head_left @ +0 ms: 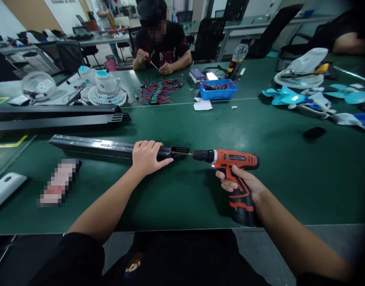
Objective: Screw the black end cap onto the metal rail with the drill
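Black sleeve lay nearest the camera, at the lower left; my left forearm extended from it, obliquely up and rightward. My left hand was positioned over the long black bar, palm down, fingers side by side across the top, thumb directed right along the near side. Grip state: closed on the bar. My right forearm angled inward from the lower right. My right hand was wrapped around the handle of the orange drill, thumb high on the handle. The drill pointed left, its bit directed at the bar's slotted end, above the green table.
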{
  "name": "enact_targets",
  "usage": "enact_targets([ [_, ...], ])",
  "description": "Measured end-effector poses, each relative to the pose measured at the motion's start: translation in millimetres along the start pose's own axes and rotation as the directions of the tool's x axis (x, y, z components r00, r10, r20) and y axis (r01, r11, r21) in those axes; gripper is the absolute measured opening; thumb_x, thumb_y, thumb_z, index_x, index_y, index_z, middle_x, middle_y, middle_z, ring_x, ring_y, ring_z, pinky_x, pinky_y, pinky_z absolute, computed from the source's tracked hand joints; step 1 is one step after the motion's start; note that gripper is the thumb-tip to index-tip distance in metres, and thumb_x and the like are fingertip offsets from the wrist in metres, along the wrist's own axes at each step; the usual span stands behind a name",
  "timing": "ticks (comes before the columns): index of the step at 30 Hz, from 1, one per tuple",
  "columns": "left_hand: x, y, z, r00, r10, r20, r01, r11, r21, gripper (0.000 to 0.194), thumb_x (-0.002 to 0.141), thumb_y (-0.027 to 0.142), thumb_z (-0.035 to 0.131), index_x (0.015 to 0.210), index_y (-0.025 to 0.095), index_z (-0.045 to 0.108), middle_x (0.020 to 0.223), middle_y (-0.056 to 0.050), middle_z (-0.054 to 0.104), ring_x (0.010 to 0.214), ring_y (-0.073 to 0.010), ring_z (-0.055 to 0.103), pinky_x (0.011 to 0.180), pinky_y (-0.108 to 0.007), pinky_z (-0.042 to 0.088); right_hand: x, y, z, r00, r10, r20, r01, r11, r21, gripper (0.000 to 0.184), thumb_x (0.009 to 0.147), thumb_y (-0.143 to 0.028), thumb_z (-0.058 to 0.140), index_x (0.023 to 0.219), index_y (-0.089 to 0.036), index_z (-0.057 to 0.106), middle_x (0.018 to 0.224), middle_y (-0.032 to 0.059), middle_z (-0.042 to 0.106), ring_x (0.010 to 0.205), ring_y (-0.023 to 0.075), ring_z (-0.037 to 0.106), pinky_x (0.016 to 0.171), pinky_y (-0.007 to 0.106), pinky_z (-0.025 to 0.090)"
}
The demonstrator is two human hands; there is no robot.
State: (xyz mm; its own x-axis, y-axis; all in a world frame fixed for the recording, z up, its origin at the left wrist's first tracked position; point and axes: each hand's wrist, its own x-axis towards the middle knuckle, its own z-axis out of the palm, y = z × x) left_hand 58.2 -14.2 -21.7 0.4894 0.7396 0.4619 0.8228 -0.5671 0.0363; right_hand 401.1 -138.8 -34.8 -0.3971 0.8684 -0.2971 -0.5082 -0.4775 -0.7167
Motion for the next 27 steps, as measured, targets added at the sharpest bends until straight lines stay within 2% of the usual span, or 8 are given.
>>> enact_targets([
  [2,0.1,0.2,-0.2,1.000,-0.002,0.003,0.002,1.000,0.002,0.061,0.087,0.079,0.060,0.107,0.024,0.073,0.098,-0.010,0.077,0.096,-0.0343,0.069,0.095,-0.050,0.043,0.2,0.0,-0.7,1.000,-0.002,-0.007,0.002,1.000,-0.004,0.035,0.088,-0.050,0.081,0.094,-0.018,0.066,0.082,0.0015,0.059,0.051,0.0078,0.032,0.052,0.024,0.049],
  [8,0.4,0.5,-0.7,1.000,0.007,-0.005,-0.007,1.000,0.021,0.057,0.087,0.078,0.062,0.107,0.026,0.072,0.099,-0.009,0.078,0.097,-0.0334,0.069,0.096,-0.049,0.043,0.1,-1.4,-2.5,0.999,0.035,0.037,-0.034,0.999,-0.027,0.036,0.091,-0.052,0.077,0.093,-0.019,0.066,0.065,-0.0027,0.049,0.051,0.0107,0.034,0.051,0.025,0.048],
  [17,0.2,0.0,-0.6,1.000,0.018,0.003,-0.018,0.999,0.034,0.062,0.088,0.080,0.058,0.107,0.022,0.072,0.099,-0.010,0.077,0.097,-0.0333,0.070,0.095,-0.048,0.043,1.1,0.1,-0.1,0.999,-0.016,0.033,0.015,1.000,0.023,0.037,0.086,-0.048,0.085,0.096,-0.015,0.072,0.075,0.0002,0.059,0.050,0.0071,0.032,0.051,0.022,0.048],
  [22,0.4,0.3,-1.0,1.000,0.010,0.009,-0.010,1.000,0.027,0.062,0.088,0.079,0.059,0.107,0.022,0.073,0.099,-0.010,0.078,0.098,-0.0339,0.069,0.096,-0.049,0.043,0.5,0.1,-3.5,0.998,0.041,0.042,-0.041,0.999,-0.005,0.039,0.088,-0.052,0.081,0.096,-0.014,0.073,0.058,-0.0032,0.048,0.051,0.0116,0.036,0.050,0.025,0.046],
  [27,-0.1,0.1,-1.1,1.000,0.013,0.004,-0.013,1.000,0.026,0.061,0.088,0.078,0.060,0.108,0.023,0.073,0.100,-0.010,0.078,0.098,-0.0338,0.070,0.096,-0.048,0.043,0.5,1.5,-7.0,0.998,0.056,0.027,-0.056,0.998,-0.009,0.039,0.088,-0.050,0.081,0.094,-0.013,0.074,0.054,-0.0036,0.047,0.050,0.0110,0.036,0.051,0.025,0.042],
])
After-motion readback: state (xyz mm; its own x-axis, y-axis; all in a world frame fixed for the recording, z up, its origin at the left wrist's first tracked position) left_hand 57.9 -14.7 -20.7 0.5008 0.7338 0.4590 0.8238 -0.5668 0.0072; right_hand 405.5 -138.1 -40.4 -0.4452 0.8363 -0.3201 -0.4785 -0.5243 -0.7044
